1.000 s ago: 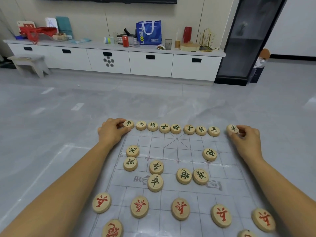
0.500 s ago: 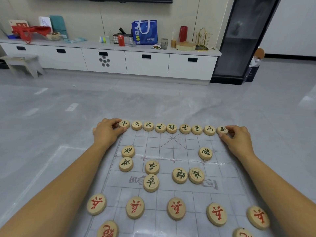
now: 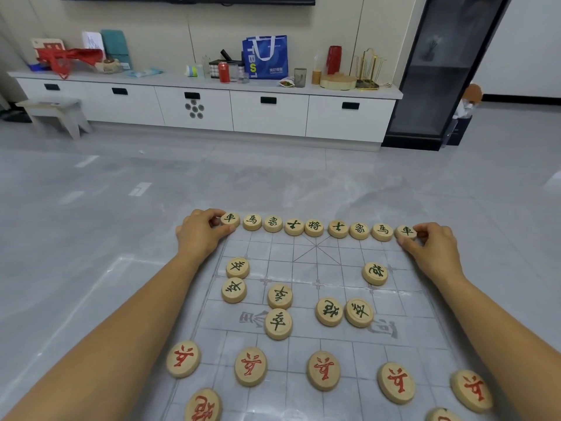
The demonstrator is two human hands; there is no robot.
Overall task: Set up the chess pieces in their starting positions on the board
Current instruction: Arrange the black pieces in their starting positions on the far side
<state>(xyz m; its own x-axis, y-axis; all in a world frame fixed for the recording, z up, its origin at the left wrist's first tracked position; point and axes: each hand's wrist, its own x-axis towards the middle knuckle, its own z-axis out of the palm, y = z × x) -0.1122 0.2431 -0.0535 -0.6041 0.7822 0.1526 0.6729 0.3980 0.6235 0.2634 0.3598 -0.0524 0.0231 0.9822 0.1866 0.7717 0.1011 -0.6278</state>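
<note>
Along the far edge of the board (image 3: 303,268), the left hand (image 3: 203,235) pinches the left chariot (image 3: 229,218) and the right hand (image 3: 434,247) the right chariot (image 3: 406,231) of the green back row (image 3: 314,227); pressing inward could buckle those crowded pieces

Blue bag (image 3: 265,57), perhaps red can (image 3: 224,72)

The board (image 3: 315,259) is a thin pale sheet with grey lines, lying flat. Along its far edge stands the green row (image 3: 314,227), nine wooden discs side by side. Seven loose green discs (image 3: 278,323) lie scattered mid-board. Five red discs (image 3: 323,370) form a nearer row.
</note>
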